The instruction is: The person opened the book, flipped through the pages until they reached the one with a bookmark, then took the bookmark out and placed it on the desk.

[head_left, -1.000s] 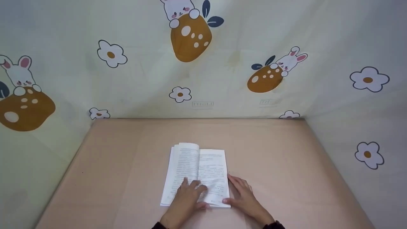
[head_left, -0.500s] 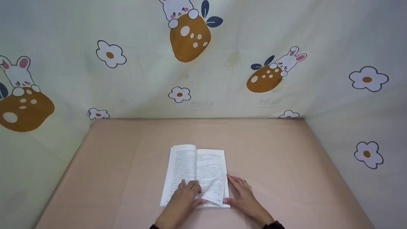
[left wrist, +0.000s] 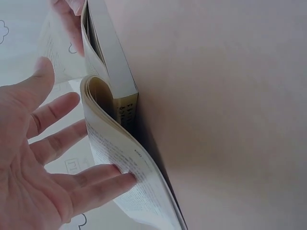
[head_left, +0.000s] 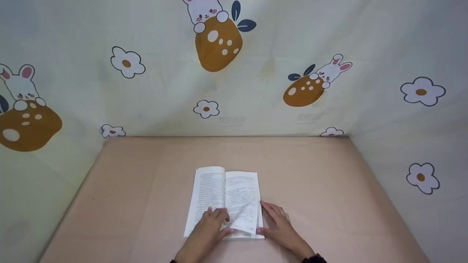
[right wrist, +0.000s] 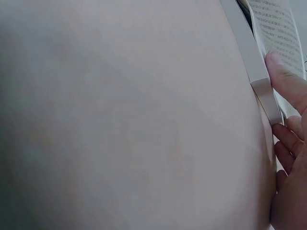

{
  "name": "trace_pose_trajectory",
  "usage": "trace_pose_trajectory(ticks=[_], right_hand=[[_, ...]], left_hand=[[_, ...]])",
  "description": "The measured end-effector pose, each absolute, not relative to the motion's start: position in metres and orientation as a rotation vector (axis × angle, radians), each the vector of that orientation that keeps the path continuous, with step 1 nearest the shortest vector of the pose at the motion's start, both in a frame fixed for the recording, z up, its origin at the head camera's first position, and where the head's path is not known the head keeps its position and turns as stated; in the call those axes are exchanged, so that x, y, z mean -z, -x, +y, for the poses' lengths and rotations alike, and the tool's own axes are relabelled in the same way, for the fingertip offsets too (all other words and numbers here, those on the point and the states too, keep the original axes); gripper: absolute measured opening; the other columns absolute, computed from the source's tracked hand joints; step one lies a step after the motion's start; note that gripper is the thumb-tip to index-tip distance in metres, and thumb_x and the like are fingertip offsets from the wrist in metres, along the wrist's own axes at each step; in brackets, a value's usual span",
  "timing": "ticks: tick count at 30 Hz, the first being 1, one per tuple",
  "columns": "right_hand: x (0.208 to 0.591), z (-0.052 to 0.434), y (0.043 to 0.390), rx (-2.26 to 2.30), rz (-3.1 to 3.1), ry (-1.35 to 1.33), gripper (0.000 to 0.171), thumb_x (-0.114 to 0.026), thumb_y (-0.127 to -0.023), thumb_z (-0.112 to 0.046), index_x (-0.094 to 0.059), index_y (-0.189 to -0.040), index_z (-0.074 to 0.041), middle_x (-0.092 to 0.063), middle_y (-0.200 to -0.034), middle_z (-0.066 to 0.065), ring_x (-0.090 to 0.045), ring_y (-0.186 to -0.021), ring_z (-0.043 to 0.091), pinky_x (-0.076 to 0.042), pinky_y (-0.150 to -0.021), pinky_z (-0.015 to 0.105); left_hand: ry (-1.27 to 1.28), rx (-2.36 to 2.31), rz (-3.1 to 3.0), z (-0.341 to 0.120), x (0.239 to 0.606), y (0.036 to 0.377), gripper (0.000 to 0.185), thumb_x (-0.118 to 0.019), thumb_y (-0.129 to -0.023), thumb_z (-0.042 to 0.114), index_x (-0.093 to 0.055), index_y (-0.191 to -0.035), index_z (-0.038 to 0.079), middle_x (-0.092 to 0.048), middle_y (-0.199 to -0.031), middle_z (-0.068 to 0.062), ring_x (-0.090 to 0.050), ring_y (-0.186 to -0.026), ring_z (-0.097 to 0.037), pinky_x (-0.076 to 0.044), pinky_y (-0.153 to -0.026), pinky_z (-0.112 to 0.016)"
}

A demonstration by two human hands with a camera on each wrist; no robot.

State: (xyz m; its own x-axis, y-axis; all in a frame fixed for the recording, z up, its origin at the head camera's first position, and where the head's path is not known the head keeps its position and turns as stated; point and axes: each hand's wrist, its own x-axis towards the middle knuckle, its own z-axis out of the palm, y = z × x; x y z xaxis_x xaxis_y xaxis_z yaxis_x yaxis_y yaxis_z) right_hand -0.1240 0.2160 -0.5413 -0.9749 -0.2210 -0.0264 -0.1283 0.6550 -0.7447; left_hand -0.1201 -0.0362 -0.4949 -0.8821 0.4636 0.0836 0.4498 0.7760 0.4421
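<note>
Lying open near the front middle of the bench, the book is resting under both hands. Head view: the left hand is pressing flat fingers on the left-hand pages while a page is curling up beside it; the right hand is bracing the book's right edge, thumb at the lower corner.

Left wrist view: the left hand is lying spread, fingers straight, against the bowed pages; keeping the pressure light should spare the paper a crease.

Right wrist view: the right hand is touching the cover edge, fingers relaxed, steadying it against sliding.
</note>
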Motion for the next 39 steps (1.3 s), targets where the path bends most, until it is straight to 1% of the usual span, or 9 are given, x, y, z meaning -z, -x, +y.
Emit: trace_pose_trajectory(ticks=[5, 9, 12, 16, 20, 24, 30, 35, 39], right_hand=[[0.5409, 0.2153, 0.1234, 1.225, 2.747, 0.27, 0.083, -0.07, -0.076, -0.048, -0.035, -0.144, -0.015, -0.04, -0.142, 0.007, -0.032, -0.129, 0.029, -0.024, -0.098, 0.049], [0.5408, 0.2158, 0.1231, 1.238, 2.729, 0.248, 0.082, -0.07, -0.077, -0.046, -0.034, -0.144, -0.017, -0.039, -0.143, 0.006, -0.031, -0.131, 0.029, -0.023, -0.099, 0.051], [0.5417, 0.2164, 0.123, 1.247, 2.716, 0.234, 0.081, -0.07, -0.077, -0.045, -0.034, -0.145, -0.018, -0.038, -0.143, 0.006, -0.03, -0.131, 0.029, -0.023, -0.1, 0.051], [0.5427, 0.217, 0.1229, 1.258, 2.703, 0.227, 0.081, -0.07, -0.078, -0.045, -0.033, -0.145, -0.019, -0.037, -0.144, 0.005, -0.029, -0.132, 0.029, -0.021, -0.101, 0.053], [0.5433, 0.2174, 0.123, 1.288, 2.697, 0.247, 0.08, -0.07, -0.078, -0.043, -0.033, -0.145, -0.019, -0.037, -0.144, 0.005, -0.028, -0.133, 0.029, -0.02, -0.101, 0.053], [0.5434, 0.217, 0.1233, 1.297, 2.696, 0.267, 0.078, -0.069, -0.079, -0.042, -0.033, -0.145, -0.02, -0.037, -0.144, 0.004, -0.028, -0.132, 0.029, -0.02, -0.1, 0.051], [0.5437, 0.2164, 0.1238, 1.261, 2.72, 0.277, 0.078, -0.068, -0.079, -0.043, -0.034, -0.144, -0.018, -0.038, -0.143, 0.005, -0.03, -0.131, 0.03, -0.021, -0.099, 0.051], [0.5429, 0.2155, 0.1239, 1.251, 2.715, 0.256, 0.079, -0.068, -0.078, -0.045, -0.035, -0.144, -0.017, -0.038, -0.144, 0.005, -0.03, -0.132, 0.03, -0.02, -0.1, 0.052], [0.5416, 0.2148, 0.1242, 1.237, 2.703, 0.223, 0.08, -0.067, -0.078, -0.047, -0.034, -0.144, -0.018, -0.037, -0.144, 0.005, -0.029, -0.133, 0.03, -0.02, -0.101, 0.052]], left_hand=[[-0.726, -0.747, 2.93, -0.0387, 0.4942, 0.1202, 0.033, -0.068, -0.079, 0.039, -0.057, -0.099, 0.015, -0.058, -0.122, -0.01, -0.057, -0.11, -0.032, -0.045, -0.096, -0.046], [-0.727, -0.757, 2.971, -0.039, 0.4946, 0.1193, 0.027, -0.069, -0.082, 0.031, -0.058, -0.1, 0.014, -0.059, -0.119, -0.01, -0.061, -0.097, -0.027, -0.052, -0.082, -0.039], [-0.697, -0.751, 2.993, -0.0374, 0.4944, 0.1183, 0.028, -0.067, -0.084, 0.021, -0.057, -0.107, 0.01, -0.061, -0.113, -0.01, -0.061, -0.085, -0.022, -0.054, -0.072, -0.034], [-0.594, -0.759, 2.983, -0.0338, 0.4929, 0.1182, 0.036, -0.059, -0.086, 0.015, -0.051, -0.119, 0.004, -0.062, -0.108, -0.012, -0.062, -0.083, -0.022, -0.054, -0.07, -0.034], [-0.522, -0.762, 2.984, -0.0312, 0.4928, 0.1196, 0.037, -0.055, -0.089, 0.016, -0.047, -0.122, 0.001, -0.059, -0.112, -0.016, -0.063, -0.089, -0.026, -0.055, -0.072, -0.035], [-0.461, -0.74, 3.016, -0.0307, 0.4945, 0.1194, 0.038, -0.056, -0.09, 0.017, -0.049, -0.12, -0.004, -0.056, -0.116, -0.018, -0.063, -0.092, -0.028, -0.055, -0.074, -0.034], [-0.306, -0.748, 3.077, -0.032, 0.4973, 0.1162, 0.039, -0.058, -0.09, 0.019, -0.054, -0.114, -0.012, -0.056, -0.113, -0.02, -0.064, -0.093, -0.031, -0.055, -0.074, -0.036], [-0.133, -0.735, 3.067, -0.0348, 0.4979, 0.1166, 0.039, -0.059, -0.089, 0.022, -0.059, -0.109, -0.012, -0.057, -0.112, -0.02, -0.063, -0.093, -0.033, -0.055, -0.07, -0.04], [-0.051, -0.726, 3.072, -0.0383, 0.499, 0.1177, 0.036, -0.06, -0.088, 0.021, -0.062, -0.103, -0.012, -0.058, -0.109, -0.019, -0.063, -0.085, -0.03, -0.053, -0.062, -0.039]])
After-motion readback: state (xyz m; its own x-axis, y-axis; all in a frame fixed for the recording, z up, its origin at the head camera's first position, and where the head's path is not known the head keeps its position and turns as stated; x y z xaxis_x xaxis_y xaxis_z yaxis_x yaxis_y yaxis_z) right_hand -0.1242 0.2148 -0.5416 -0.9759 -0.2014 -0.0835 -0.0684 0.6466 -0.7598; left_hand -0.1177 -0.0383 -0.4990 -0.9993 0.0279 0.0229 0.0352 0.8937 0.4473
